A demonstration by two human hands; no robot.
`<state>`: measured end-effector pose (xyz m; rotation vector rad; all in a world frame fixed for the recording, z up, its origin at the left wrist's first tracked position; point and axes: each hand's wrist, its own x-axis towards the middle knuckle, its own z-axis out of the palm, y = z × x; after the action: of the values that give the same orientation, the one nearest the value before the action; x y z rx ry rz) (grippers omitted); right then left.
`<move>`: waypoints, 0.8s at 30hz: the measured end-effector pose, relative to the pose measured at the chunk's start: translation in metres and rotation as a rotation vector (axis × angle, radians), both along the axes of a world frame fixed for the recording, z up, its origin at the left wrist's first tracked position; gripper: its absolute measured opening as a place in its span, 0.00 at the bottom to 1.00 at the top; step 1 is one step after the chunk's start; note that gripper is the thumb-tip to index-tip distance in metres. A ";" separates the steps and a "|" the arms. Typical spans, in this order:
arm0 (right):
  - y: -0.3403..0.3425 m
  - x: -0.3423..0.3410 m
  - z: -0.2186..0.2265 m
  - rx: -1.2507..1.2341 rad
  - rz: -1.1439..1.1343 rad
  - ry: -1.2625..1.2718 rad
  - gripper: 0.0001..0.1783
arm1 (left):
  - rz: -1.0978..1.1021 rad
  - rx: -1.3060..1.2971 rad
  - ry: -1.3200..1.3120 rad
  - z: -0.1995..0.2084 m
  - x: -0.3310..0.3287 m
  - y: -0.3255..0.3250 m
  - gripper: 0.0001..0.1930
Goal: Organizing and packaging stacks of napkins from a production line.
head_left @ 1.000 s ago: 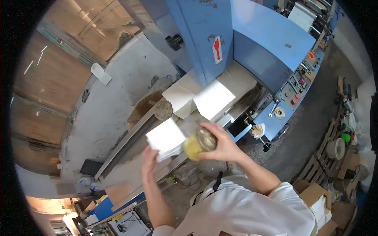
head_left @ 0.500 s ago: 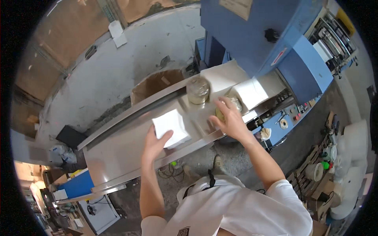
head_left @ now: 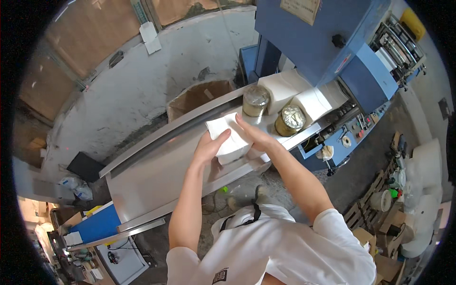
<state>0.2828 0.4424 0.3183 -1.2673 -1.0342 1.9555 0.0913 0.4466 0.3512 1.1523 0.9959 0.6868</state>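
Between my two hands is a stack of white paper napkins (head_left: 233, 141), held over the metal trough. My left hand (head_left: 209, 146) grips its left side, with the thumb lying on top. On the right side, my right hand (head_left: 254, 133) presses against the stack, its fingers partly hidden behind it. Two round, clear-topped cylinders with gold-brown sides stand to the right of the stack: one cylinder (head_left: 256, 100) toward the back, the other cylinder (head_left: 290, 120) nearer me. Each rests against white paper stacks (head_left: 311, 104) lying in the trough by the blue machine.
The long metal trough (head_left: 152, 183) runs from lower left to upper right. A blue machine (head_left: 304, 42) rises at its right end. Behind the trough stands an open cardboard box (head_left: 202, 97). A blue panel (head_left: 349, 137) with tools and buttons sits to the right.
My right hand has left the nearer cylinder and moved left onto the napkin stack. The stack has shifted a little up and right in view, and both hands now hold it.
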 end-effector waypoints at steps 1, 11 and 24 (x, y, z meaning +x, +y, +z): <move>0.003 -0.004 0.003 0.011 0.009 0.006 0.51 | 0.009 0.011 0.006 0.001 -0.006 0.004 0.28; 0.010 -0.012 0.049 0.116 -0.100 0.209 0.45 | -0.011 0.076 0.085 0.030 -0.016 0.014 0.30; 0.015 0.011 0.041 -0.011 -0.111 0.313 0.42 | 0.014 0.029 0.067 0.033 -0.003 0.016 0.28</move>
<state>0.2936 0.4576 0.3589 -0.9617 -0.7823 1.9951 0.0888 0.4623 0.3845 1.2011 1.0539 0.6793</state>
